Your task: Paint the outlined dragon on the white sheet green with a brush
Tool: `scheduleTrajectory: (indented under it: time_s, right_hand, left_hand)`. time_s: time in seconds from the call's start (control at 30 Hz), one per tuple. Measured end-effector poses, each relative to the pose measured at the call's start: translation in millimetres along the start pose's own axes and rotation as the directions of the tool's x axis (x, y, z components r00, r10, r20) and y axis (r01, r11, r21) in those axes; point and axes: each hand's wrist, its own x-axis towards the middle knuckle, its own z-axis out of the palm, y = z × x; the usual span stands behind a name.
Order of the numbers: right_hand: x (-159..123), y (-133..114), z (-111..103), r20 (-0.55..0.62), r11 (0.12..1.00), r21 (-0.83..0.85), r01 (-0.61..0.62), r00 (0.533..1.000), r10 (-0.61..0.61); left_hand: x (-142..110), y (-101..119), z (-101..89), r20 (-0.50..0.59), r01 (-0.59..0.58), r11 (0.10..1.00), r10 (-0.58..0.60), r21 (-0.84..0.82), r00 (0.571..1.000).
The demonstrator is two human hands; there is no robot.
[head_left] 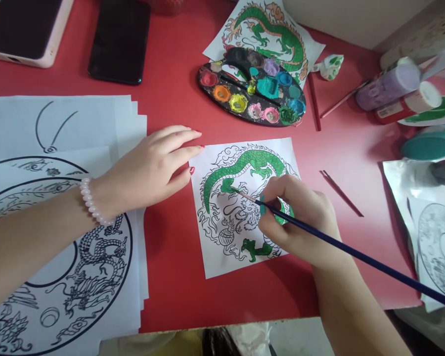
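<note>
Your right hand [298,217] grips the blue paintbrush [337,242] over the dragon drawing [228,232]; your left hand [154,165], loosely open, touches its edge.

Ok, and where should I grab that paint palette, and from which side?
I'd bring the left hand in from the near left and pinch the palette by its bare black rim beside the orange well, thumb on top. It's a flat, rounded board crowded with paint wells, so the edge is probably the cleanest hold. Keep it level.
</note>
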Motion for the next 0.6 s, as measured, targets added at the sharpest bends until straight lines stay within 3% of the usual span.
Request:
scheduleTrajectory:
  time_s: [0.6]
  right_hand:
    - [0.7,-0.5,1.0,-0.008,1.000,-0.027,-0.002,1.000,0.002]
  left_hand:
    - [0.4,0.4,0.1,0.014,0.006,1.000,-0.006,-0.016,1.000]
